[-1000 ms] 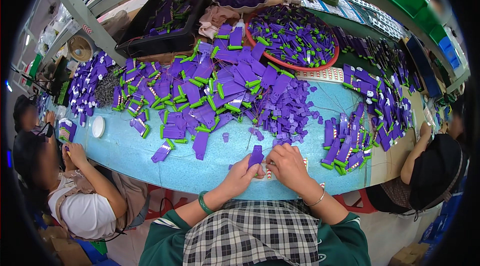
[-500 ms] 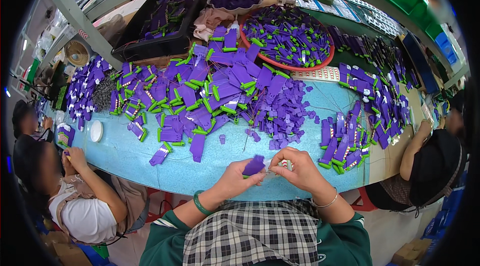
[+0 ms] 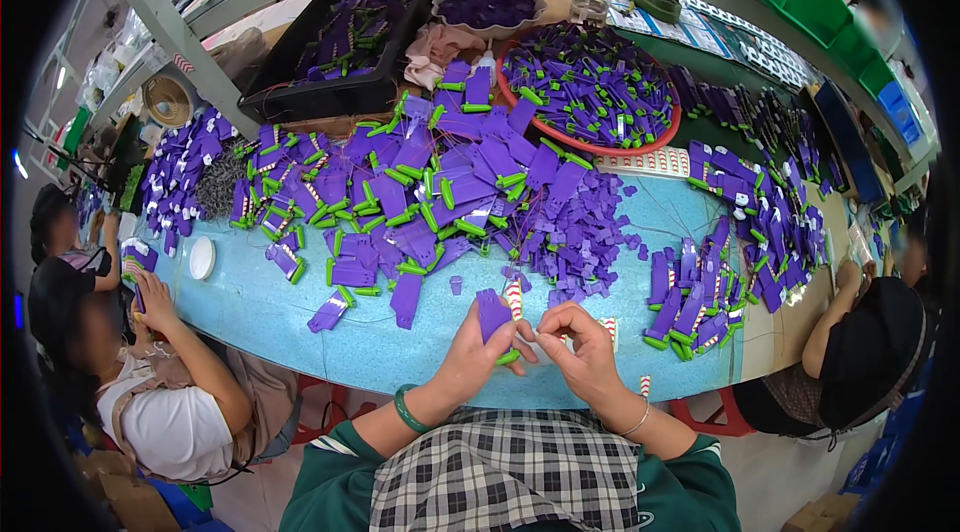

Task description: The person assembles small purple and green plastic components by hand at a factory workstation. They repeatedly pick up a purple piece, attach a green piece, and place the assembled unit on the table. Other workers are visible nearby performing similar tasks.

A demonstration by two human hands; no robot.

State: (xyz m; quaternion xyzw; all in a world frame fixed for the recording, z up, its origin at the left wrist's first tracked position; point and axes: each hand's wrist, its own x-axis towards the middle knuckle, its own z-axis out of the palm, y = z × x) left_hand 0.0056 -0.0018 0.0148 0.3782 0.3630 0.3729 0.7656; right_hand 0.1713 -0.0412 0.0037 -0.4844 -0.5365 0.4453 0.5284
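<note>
My left hand (image 3: 466, 360) is closed around a flat purple plastic piece (image 3: 493, 316) with a bright green end (image 3: 508, 357). The piece stands up from the fingers, over the blue table. Just beyond it shows a red-and-white striped strip (image 3: 515, 300); whether it touches the piece I cannot tell. Close by on the right, my right hand (image 3: 588, 360) has thumb and forefinger pinched together, and what is between them is too small to make out. Another striped strip (image 3: 610, 331) shows behind its knuckles, and a small striped bit (image 3: 645, 387) lies beside the wrist.
Purple-and-green pieces (image 3: 410, 202) and small purple parts (image 3: 575, 242) pile up ahead. More pieces (image 3: 690, 292) lie at right. Behind stand a red-rimmed basket (image 3: 672, 128), a black tray (image 3: 330, 100) and a white bowl (image 3: 490, 30). A white lid (image 3: 202, 258) lies left. Co-workers sit on both sides.
My left hand has turned the purple piece more upright and shifted slightly left. A striped strip now shows beyond it. The right hand remains pinched, and the whole view has shifted slightly.
</note>
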